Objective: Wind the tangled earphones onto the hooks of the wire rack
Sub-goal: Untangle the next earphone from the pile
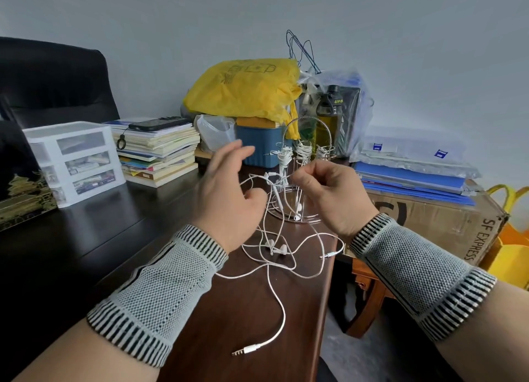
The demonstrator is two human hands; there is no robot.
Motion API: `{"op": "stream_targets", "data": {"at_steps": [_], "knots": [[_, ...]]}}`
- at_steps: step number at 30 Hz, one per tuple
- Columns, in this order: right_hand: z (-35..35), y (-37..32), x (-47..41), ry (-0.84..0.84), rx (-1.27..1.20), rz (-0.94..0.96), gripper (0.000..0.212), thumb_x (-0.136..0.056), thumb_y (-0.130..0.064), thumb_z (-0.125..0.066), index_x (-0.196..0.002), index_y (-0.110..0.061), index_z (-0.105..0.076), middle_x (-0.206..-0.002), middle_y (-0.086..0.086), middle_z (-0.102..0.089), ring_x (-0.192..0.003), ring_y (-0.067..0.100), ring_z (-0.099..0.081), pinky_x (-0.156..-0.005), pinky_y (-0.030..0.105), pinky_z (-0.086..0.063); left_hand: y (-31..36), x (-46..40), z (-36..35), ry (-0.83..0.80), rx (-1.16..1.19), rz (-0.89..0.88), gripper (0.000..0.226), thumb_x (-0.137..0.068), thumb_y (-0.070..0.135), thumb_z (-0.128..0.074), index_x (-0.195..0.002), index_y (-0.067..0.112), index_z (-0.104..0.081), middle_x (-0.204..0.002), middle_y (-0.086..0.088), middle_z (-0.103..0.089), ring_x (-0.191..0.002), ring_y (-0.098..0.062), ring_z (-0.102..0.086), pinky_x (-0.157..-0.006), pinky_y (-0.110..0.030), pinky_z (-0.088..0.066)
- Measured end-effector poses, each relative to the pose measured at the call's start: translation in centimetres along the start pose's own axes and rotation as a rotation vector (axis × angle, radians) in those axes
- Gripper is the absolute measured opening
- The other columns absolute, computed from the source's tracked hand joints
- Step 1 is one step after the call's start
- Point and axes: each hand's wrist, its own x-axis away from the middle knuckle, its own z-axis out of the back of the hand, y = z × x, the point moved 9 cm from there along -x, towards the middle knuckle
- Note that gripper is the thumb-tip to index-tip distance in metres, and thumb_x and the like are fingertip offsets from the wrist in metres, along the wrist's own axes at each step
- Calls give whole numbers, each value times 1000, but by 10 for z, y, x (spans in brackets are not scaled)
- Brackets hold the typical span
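White tangled earphones (274,264) lie on the dark wooden desk, their cords looping up between my hands; one jack plug (246,349) rests near the front edge. The silver wire rack (303,158) stands just behind my hands, with several hooks wound in white cord. My left hand (226,192) is raised with fingers spread, thumb and a lower finger pinching a cord. My right hand (329,192) has curled fingers pinching a cord in front of the rack. Two earbuds (297,209) hang at the rack's base.
A book stack with a phone (157,149) and a white drawer unit (74,161) sit at the left. A yellow bag (246,89), blue bin (259,146) and bottle (329,118) stand behind the rack. A cardboard box (435,218) with blue folders is to the right, past the desk edge.
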Motion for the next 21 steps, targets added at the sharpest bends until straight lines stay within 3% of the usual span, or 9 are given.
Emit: {"op": "stream_targets", "data": {"at_steps": [3, 6, 9, 12, 16, 21], "knots": [[-1, -3, 1, 2, -21, -12, 19, -93, -15, -60, -86, 2, -64, -44, -10, -49, -37, -1, -42, -41, 11, -34, 9, 4, -9, -65, -148, -68, 46, -90, 32, -56, -135, 32, -48, -138, 15, -51, -112, -13, -57, -92, -21, -35], [-3, -6, 3, -7, -34, -26, 19, -94, -15, -59, -84, 0, -65, -44, -10, -47, -36, 0, -41, -40, 13, -35, -7, 1, -15, -111, -117, 35, 41, -93, 40, -55, -132, 29, -52, -123, 17, -61, -112, -7, -57, -88, -20, -37], [-2, -5, 4, -22, -27, -36, 21, -95, -16, -56, -82, -1, -64, -37, -11, -45, -34, 0, -40, -39, 11, -32, -24, -1, -27, -199, 199, 147, 23, -90, 37, -61, -108, 26, -69, -76, 19, -65, -69, -2, -62, -74, -28, -55], [-3, -4, 5, -44, 21, -37, 27, -96, -19, -56, -82, 2, -65, -40, -10, -48, -37, 0, -42, -42, 11, -35, -29, -1, -31, -237, 424, 202, 8, -90, 31, -65, -87, 27, -71, -47, 20, -53, -48, 1, -49, -53, -23, -46], [-8, -1, 5, -97, 82, -33, 28, -94, -24, -59, -77, -2, -63, -52, -5, -58, -51, 16, -53, -55, 24, -48, -35, -2, -33, -249, 670, 341, 16, -86, 27, -70, -71, 27, -74, -45, 16, -40, -51, -9, -36, -55, -27, -35], [-14, 0, 7, -159, 33, -15, 17, -90, -19, -65, -78, -7, -67, -61, 5, -63, -57, 13, -54, -60, 23, -49, -40, -1, -35, -245, 719, 397, 29, -86, 24, -70, -58, 32, -71, -50, 9, -31, -50, -11, -29, -51, -27, -31]]}}
